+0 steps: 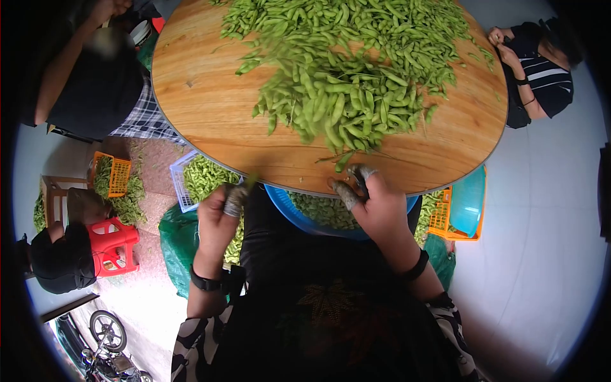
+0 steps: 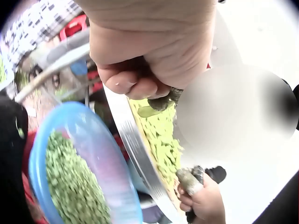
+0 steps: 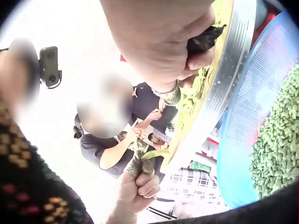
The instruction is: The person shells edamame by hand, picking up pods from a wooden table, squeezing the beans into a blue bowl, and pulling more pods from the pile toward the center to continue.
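My left hand (image 1: 219,219) pinches a green soybean pod (image 2: 148,111) between thumb and forefinger, just off the table's near edge. Stained wrappings cover that thumb and forefinger. My right hand (image 1: 380,207) is over the same edge to the right, its wrapped thumb and forefinger extended and apart. Just beyond its fingertips a loose pod (image 1: 344,161) lies on the wooden table (image 1: 210,108). Farther back spreads a large heap of pods (image 1: 344,95). Below the edge, between my hands, sits a blue basin (image 2: 39,161) of shelled green beans (image 3: 275,144).
Left of my lap stand a pale lilac crate (image 1: 181,191) of pods and a green sack (image 1: 175,239). An orange crate (image 1: 474,232) with a teal basin (image 1: 468,200) is at right. People sit around the table; a red stool (image 1: 113,245) stands farther left.
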The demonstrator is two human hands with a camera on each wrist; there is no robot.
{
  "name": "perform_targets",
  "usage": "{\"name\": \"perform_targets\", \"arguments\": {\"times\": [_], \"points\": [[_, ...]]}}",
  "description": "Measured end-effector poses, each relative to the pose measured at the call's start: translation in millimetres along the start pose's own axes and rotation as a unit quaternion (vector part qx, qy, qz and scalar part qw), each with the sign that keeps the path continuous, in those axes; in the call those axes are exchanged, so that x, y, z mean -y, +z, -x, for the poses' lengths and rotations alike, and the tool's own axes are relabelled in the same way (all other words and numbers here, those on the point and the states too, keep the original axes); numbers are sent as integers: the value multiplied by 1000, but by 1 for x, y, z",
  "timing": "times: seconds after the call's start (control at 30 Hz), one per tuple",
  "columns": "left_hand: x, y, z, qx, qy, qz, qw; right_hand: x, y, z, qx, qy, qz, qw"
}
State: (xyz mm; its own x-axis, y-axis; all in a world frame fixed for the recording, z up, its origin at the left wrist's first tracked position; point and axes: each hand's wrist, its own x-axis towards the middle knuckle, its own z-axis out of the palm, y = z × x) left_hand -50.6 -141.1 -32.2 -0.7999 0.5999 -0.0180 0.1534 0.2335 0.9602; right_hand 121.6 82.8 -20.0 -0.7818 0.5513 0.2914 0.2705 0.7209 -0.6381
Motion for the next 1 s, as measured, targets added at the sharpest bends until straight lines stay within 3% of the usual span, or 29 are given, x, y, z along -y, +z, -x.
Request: {"name": "perform_targets", "arguments": {"times": [0.07,0.13,0.17,0.2,0.27,0.33,0.37,0.4,0.47,0.53,0.6,0.63,0.67,0.73,0.77,0.83,1.0], "points": [[18,-27,-5,-107,65,-173,977,0,12,-12,-25,-30,26,999],[11,-43,-7,-150,42,-409,899,1,19,-17,-23,-20,139,990],[7,-45,-8,-155,-7,-450,880,0,19,-17,-33,-21,130,991],[7,-42,-8,-156,-8,-450,879,-2,18,-15,-32,-22,129,991],[9,-32,-12,-223,103,-450,859,-9,13,-8,-7,44,79,996],[-4,-6,-14,-156,151,-345,913,-7,-8,-5,-2,35,69,997],[-17,16,-16,-108,203,-261,938,-7,-16,-2,15,16,-16,1000],[-28,32,-14,-5,196,-166,966,-4,-23,0,32,-4,-101,994],[-51,67,-20,135,301,-109,938,4,-35,6,68,9,-131,989],[-58,83,-17,173,272,-81,943,1,-42,12,133,9,-161,978],[-52,91,-22,345,235,-132,899,-1,-44,15,118,13,-173,978],[-46,99,-23,312,265,-53,911,-3,-44,16,104,16,-188,976],[-45,99,-21,316,266,-55,909,-3,-43,17,100,17,-190,977],[-58,95,-16,340,22,118,933,-2,-39,21,69,37,-217,973],[-58,95,-15,341,22,114,933,-5,-35,24,67,37,-221,972],[-57,94,-13,298,-62,167,938,-12,-26,28,99,2,-233,967],[-41,102,-10,268,4,151,952,-2,-30,24,158,30,-271,949]]}}
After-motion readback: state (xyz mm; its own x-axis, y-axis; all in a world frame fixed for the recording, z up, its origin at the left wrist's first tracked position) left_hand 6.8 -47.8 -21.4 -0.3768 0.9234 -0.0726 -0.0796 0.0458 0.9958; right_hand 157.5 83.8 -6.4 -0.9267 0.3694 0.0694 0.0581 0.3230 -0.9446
